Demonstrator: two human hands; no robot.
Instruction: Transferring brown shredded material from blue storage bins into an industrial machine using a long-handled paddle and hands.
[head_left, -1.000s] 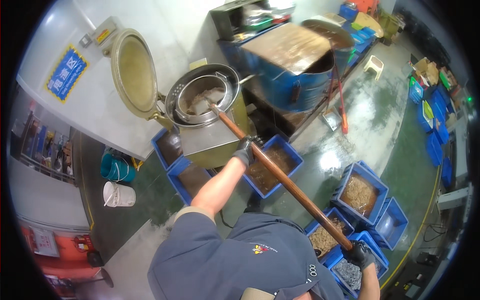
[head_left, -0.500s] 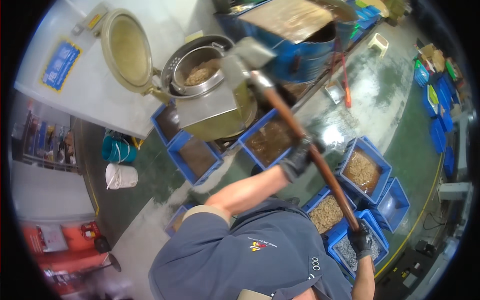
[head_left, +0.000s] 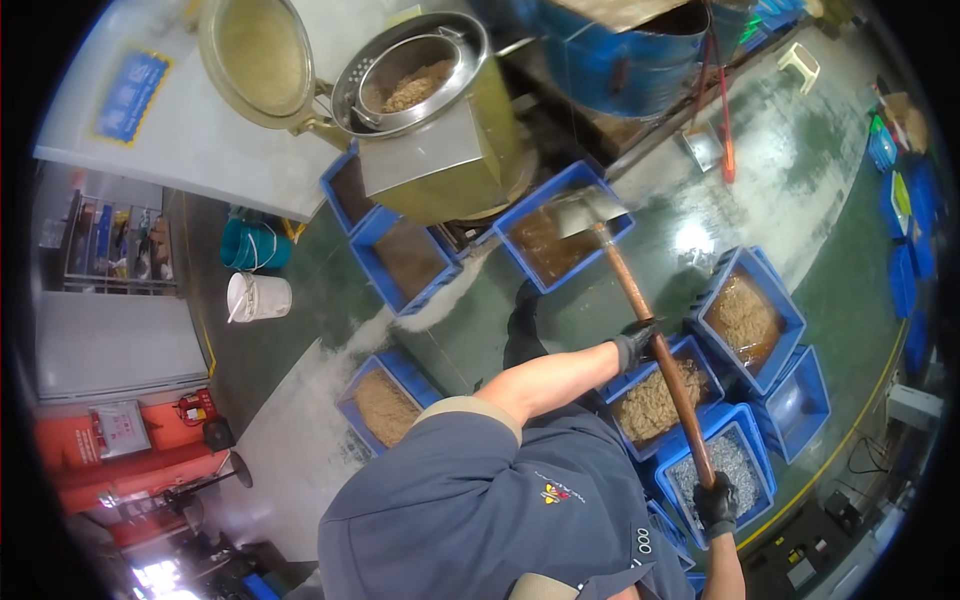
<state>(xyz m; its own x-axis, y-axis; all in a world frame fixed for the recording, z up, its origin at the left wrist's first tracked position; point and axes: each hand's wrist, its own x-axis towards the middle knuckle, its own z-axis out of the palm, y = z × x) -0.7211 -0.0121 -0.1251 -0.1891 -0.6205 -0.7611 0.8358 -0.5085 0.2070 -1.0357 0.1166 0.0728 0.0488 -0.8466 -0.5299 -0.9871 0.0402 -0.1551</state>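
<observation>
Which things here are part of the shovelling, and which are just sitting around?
In use:
- long wooden-handled metal shovel
- left hand
- right hand
- blue plastic crate under the blade

Lying about:
- white plastic bucket
- teal bucket
- white stool

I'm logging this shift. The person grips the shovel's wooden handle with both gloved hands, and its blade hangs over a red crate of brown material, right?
Not quite: the head view shows the crate under the shovel blade is blue, not red. Both gloved hands, left hand and right hand, do grip the wooden handle.
</observation>
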